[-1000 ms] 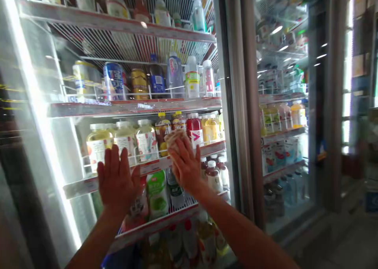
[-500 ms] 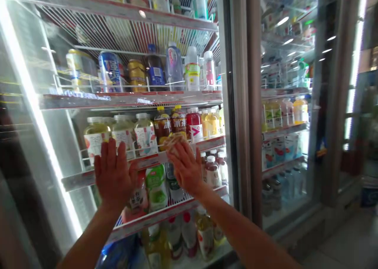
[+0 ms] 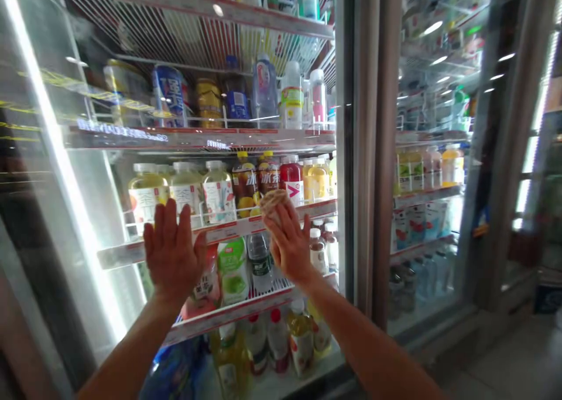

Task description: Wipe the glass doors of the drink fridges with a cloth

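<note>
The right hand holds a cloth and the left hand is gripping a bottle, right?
Not quite: the head view shows the left hand open, gripping nothing. The right hand does hold a cloth.

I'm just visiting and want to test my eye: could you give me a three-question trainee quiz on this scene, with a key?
1. Which hand has the crumpled beige cloth under its fingers?
2. True or false: the blue cylindrical can with white lettering stands higher than the two yellow-capped brown bottles.
3. The left hand is: A, clenched in a fist; B, open with fingers upward; C, wrapped around a bottle.
Key: 1, the right hand; 2, true; 3, B.
</note>
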Available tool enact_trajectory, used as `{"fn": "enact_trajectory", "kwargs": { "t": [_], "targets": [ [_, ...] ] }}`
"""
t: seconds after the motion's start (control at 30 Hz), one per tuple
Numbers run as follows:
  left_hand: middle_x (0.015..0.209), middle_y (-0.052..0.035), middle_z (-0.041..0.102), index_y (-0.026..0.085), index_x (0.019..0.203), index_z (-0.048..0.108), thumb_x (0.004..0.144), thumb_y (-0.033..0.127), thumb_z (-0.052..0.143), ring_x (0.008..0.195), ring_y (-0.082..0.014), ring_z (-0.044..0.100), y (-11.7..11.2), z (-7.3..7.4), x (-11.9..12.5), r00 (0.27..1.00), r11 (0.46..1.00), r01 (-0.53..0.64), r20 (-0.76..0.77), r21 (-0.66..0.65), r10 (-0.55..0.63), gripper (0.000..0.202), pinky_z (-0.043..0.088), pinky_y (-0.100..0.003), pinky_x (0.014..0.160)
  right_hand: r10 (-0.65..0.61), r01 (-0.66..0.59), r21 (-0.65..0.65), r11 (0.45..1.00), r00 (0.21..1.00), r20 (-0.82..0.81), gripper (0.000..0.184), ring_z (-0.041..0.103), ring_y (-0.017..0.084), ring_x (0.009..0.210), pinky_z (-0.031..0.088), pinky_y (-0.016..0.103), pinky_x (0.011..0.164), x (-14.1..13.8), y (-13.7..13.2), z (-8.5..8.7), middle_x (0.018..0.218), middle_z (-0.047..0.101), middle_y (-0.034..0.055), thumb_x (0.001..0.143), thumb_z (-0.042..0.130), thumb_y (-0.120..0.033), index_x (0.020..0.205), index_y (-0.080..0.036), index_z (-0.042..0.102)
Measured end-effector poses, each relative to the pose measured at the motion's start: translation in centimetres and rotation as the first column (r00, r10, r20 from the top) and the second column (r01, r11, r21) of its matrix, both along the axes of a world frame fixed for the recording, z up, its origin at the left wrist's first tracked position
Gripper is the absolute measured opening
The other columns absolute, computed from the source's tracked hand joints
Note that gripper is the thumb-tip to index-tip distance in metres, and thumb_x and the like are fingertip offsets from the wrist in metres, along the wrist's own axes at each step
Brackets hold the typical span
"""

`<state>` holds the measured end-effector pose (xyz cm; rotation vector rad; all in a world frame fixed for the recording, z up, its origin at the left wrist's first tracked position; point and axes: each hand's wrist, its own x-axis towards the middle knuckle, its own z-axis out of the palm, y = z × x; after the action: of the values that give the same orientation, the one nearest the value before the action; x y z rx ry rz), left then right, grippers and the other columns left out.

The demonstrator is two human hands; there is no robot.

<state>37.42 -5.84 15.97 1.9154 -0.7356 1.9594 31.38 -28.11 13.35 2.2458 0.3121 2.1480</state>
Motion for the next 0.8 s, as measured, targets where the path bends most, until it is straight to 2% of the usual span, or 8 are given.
{"fn": "enact_trajectory", "kwargs": {
  "t": [0.07, 0.23, 0.3, 0.4, 0.5, 0.67, 0.73, 0.8],
  "targets": [
    [0.153, -0.0032, 0.015, 0.026, 0.146, 0.013, 0.087, 0.026, 0.048, 0.142, -0.0221, 0.015, 0.0, -0.1, 0.0, 1.000, 1.000, -0.015, 0.006, 0.009, 0.015, 0.068, 0.015, -0.045, 0.117, -0.022, 0.022, 0.011, 1.000, 0.999, 0.028, 0.046, 0.031, 0.022, 0.137, 0.014, 0.050, 0.114, -0.3, -1.5, -0.1, 0.146, 0.039, 0.0051, 0.087, 0.044, -0.020, 0.132, -0.029, 0.046],
    [0.153, -0.0039, 0.015, 0.024, 0.147, 0.013, 0.087, 0.025, 0.048, 0.142, -0.0212, 0.013, -0.2, 0.0, 0.0, 0.999, 1.000, -0.022, 0.029, -0.001, 0.022, 0.070, 0.013, -0.044, 0.117, -0.159, 0.090, 0.381, 0.920, 0.975, 0.153, 0.048, 0.031, 0.028, 0.137, 0.027, 0.059, 0.104, -0.6, -6.7, -0.3, 0.147, 0.036, 0.0138, 0.091, 0.037, -0.022, 0.139, -0.024, 0.038],
    [0.153, -0.0038, 0.015, 0.025, 0.146, 0.013, 0.087, 0.026, 0.048, 0.142, -0.0215, 0.014, -0.2, 0.1, 0.1, 1.000, 1.000, -0.017, 0.019, -0.007, 0.017, 0.069, 0.014, -0.045, 0.117, -0.117, 0.068, 0.354, 0.933, 0.986, 0.118, 0.051, 0.028, 0.029, 0.139, 0.027, 0.059, 0.105, -0.5, -5.3, -0.6, 0.148, 0.033, 0.0131, 0.090, 0.037, -0.021, 0.141, -0.025, 0.035],
    [0.153, -0.0044, 0.016, 0.026, 0.146, 0.014, 0.087, 0.026, 0.047, 0.141, -0.0227, 0.015, -0.2, 0.0, -0.1, 1.000, 1.000, -0.002, -0.003, -0.014, 0.002, 0.068, 0.014, -0.046, 0.116, -0.015, 0.012, 0.112, 0.994, 1.000, 0.023, 0.051, 0.025, 0.026, 0.140, 0.022, 0.054, 0.110, -0.3, -1.3, -1.4, 0.148, 0.036, 0.0091, 0.088, 0.041, -0.019, 0.138, -0.027, 0.039],
    [0.153, -0.0060, 0.016, 0.025, 0.146, 0.014, 0.087, 0.026, 0.047, 0.142, -0.0228, 0.013, -0.7, -1.5, -0.6, 1.000, 1.000, 0.006, -0.015, 0.003, -0.006, 0.068, 0.012, -0.047, 0.116, 0.008, -0.008, -0.020, 1.000, 1.000, -0.018, 0.045, 0.028, 0.023, 0.139, 0.016, 0.050, 0.112, -0.5, -0.5, -2.1, 0.144, 0.042, 0.0076, 0.087, 0.044, -0.019, 0.132, -0.027, 0.046],
    [0.151, -0.0080, 0.022, 0.024, 0.146, 0.015, 0.086, 0.026, 0.051, 0.141, -0.0209, 0.016, -2.1, -5.5, -1.0, 1.000, 0.997, 0.004, -0.017, 0.081, -0.003, 0.070, 0.010, -0.044, 0.116, -0.111, 0.085, 0.218, 0.972, 0.988, 0.110, 0.045, 0.029, 0.024, 0.138, 0.020, 0.054, 0.109, -0.9, -5.0, -3.3, 0.147, 0.036, 0.0125, 0.089, 0.042, -0.018, 0.134, -0.023, 0.044],
    [0.150, -0.0080, 0.023, 0.026, 0.146, 0.016, 0.086, 0.027, 0.052, 0.140, -0.0217, 0.018, -2.4, -6.2, -0.9, 1.000, 0.998, 0.004, -0.012, 0.064, -0.003, 0.070, 0.011, -0.045, 0.115, -0.112, 0.080, 0.268, 0.960, 0.988, 0.105, 0.046, 0.028, 0.025, 0.139, 0.020, 0.054, 0.109, -0.7, -4.5, -3.8, 0.149, 0.033, 0.0136, 0.089, 0.041, -0.017, 0.135, -0.022, 0.042],
    [0.150, -0.0080, 0.025, 0.026, 0.145, 0.017, 0.086, 0.028, 0.052, 0.140, -0.0219, 0.019, -2.5, -6.3, -0.8, 1.000, 0.999, 0.006, -0.009, 0.050, -0.006, 0.069, 0.011, -0.045, 0.115, -0.044, 0.032, 0.184, 0.982, 0.997, 0.063, 0.046, 0.026, 0.025, 0.140, 0.019, 0.053, 0.111, -0.5, -2.2, -4.5, 0.148, 0.035, 0.0121, 0.088, 0.042, -0.016, 0.133, -0.022, 0.045]
  ]
}}
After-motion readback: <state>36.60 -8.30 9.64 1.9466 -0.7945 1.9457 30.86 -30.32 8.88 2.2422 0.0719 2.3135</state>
